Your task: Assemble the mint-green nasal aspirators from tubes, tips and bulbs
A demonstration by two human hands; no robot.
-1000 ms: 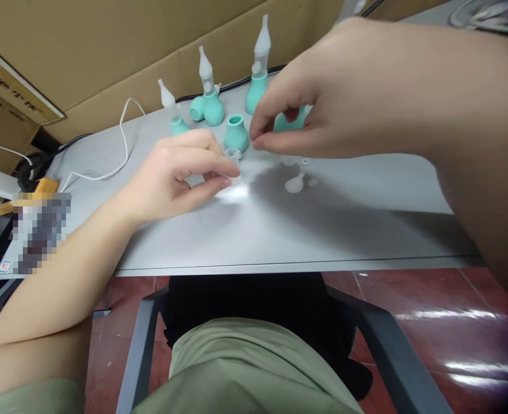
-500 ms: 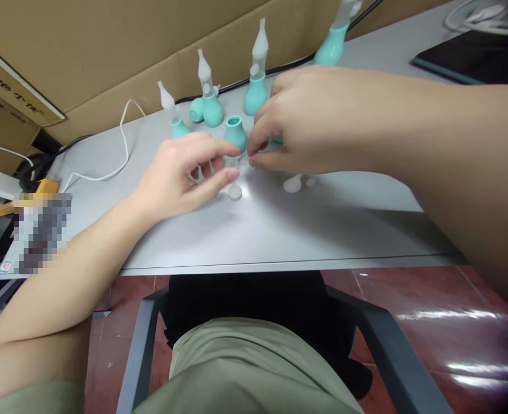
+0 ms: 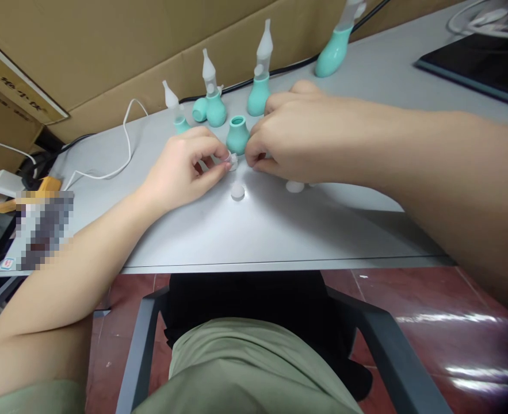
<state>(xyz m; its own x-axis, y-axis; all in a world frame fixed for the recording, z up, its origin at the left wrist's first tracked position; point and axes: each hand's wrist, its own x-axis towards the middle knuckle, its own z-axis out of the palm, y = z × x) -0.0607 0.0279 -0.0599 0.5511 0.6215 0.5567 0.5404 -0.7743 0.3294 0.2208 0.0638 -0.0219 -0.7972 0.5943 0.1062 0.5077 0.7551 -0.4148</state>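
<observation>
My left hand [image 3: 193, 164] pinches a small clear plastic part [image 3: 233, 161] between thumb and forefinger, just in front of an open-topped teal bulb [image 3: 237, 135]. To the right of that bulb, my right hand [image 3: 288, 135] has its fingers curled together; what they hold, if anything, is hidden. A small round whitish piece [image 3: 237, 191] lies on the grey table [image 3: 219, 236] in front of the clear part. Another white piece [image 3: 295, 186] lies below my right hand, which partly covers it.
Behind my hands stand several teal bulbs with white tips, one [image 3: 259, 96] near the middle and one [image 3: 332, 53] farther right. A white cable [image 3: 128, 138] crosses the left side. A black flat object [image 3: 478, 63] lies at the back right.
My left thumb and forefinger have closed on the clear part. My right hand has shifted slightly down, covering more of the white piece. The view has moved a little.
</observation>
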